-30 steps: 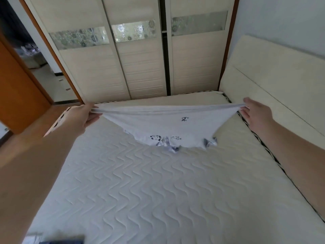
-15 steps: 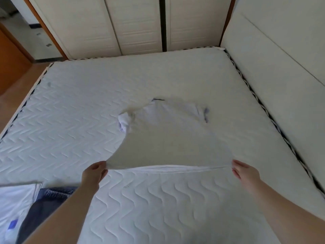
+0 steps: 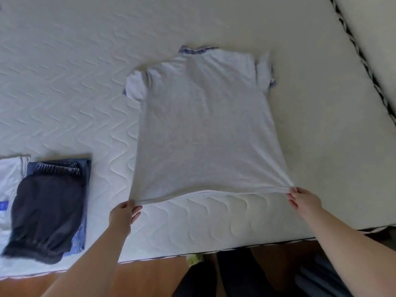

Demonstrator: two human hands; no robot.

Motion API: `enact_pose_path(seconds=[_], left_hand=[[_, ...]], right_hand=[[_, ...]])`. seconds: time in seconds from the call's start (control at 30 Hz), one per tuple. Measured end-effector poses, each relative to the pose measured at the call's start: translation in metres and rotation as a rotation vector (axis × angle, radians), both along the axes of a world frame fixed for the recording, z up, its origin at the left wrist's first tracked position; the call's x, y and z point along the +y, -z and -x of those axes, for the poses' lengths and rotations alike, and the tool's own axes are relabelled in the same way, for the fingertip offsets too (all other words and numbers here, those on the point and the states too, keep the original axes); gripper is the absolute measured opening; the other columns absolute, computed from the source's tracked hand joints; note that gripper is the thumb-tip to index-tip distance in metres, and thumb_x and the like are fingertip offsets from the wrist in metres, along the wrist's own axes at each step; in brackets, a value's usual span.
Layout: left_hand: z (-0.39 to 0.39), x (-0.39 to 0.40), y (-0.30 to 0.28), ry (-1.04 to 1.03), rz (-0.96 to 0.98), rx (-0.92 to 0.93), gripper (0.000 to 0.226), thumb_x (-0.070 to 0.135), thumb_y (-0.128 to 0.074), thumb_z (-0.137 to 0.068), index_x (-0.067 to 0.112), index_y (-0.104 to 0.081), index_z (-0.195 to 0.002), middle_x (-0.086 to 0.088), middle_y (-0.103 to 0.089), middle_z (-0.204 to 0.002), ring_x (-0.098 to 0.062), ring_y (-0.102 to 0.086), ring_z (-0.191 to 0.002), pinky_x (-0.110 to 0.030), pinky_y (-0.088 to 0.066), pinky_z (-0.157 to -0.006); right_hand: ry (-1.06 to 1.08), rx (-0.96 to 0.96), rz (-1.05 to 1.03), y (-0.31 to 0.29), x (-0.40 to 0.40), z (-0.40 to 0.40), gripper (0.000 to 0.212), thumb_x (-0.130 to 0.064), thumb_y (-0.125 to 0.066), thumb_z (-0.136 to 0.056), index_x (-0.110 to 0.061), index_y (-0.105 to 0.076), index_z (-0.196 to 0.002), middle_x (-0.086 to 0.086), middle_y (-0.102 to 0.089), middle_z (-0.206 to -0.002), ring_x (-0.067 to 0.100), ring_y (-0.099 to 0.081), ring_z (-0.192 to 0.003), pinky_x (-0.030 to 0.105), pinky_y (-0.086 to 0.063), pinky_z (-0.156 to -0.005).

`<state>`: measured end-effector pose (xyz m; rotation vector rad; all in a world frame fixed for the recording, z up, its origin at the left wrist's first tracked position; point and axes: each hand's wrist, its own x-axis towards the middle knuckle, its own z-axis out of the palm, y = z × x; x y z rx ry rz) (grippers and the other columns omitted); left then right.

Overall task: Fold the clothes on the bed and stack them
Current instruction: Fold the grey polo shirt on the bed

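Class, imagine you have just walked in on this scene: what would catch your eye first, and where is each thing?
First, the pale grey shirt spread flat in the middle of the white quilted mattress, collar at the far end. The left hand and right hand each pinch a corner of its near hem, pulling it taut. Next, at the near left edge, a stack of folded clothes topped by dark shorts.
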<state>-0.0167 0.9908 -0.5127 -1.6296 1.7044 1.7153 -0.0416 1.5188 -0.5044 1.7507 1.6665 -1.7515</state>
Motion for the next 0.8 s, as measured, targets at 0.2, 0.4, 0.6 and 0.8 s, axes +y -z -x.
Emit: enact_pose_path(seconds=[0.2, 0.4, 0.6, 0.8], left_hand=[[-0.056, -0.008, 0.038, 0.081, 0.061, -0.074, 0.019, 0.018, -0.052, -0.101, 0.003, -0.056, -0.111, -0.013, -0.065, -0.087, -0.016, -0.064, -0.076, -0.033, -0.052, -0.076], [-0.1, -0.009, 0.054, 0.163, 0.105, -0.14, 0.02, 0.021, -0.053, -0.1, 0.002, -0.058, -0.108, -0.008, -0.066, -0.081, -0.016, -0.061, -0.071, -0.027, -0.049, -0.064], [-0.128, -0.011, 0.063, 0.307, 0.162, -0.166, 0.024, 0.024, -0.054, -0.1, 0.002, -0.059, -0.106, -0.007, -0.07, -0.082, -0.017, -0.063, -0.072, -0.028, -0.051, -0.063], [-0.154, -0.016, 0.078, 0.518, 0.288, -0.291, 0.033, 0.033, -0.055, -0.098, 0.003, -0.065, -0.105, -0.012, -0.071, -0.088, -0.03, -0.063, -0.079, -0.039, -0.051, -0.075]], right_hand=[[-0.016, -0.055, -0.106, 0.031, 0.015, -0.053, 0.033, -0.004, -0.059, -0.095, 0.003, -0.054, -0.127, 0.005, -0.057, -0.078, 0.007, -0.062, -0.05, 0.01, -0.05, -0.045], [-0.058, -0.147, -0.181, 0.049, 0.018, -0.094, 0.031, -0.009, -0.062, -0.093, 0.001, -0.06, -0.123, 0.006, -0.059, -0.076, 0.014, -0.054, -0.063, 0.021, -0.049, -0.058], [-0.18, -0.24, -0.302, 0.06, 0.02, -0.119, 0.039, -0.022, -0.068, -0.089, -0.009, -0.064, -0.126, 0.017, -0.065, -0.112, 0.027, -0.059, -0.097, 0.031, -0.047, -0.081], [-0.335, -0.408, -0.37, 0.067, 0.022, -0.134, 0.039, -0.025, -0.067, -0.09, -0.01, -0.064, -0.125, 0.017, -0.063, -0.123, 0.035, -0.058, -0.112, 0.031, -0.045, -0.088]])
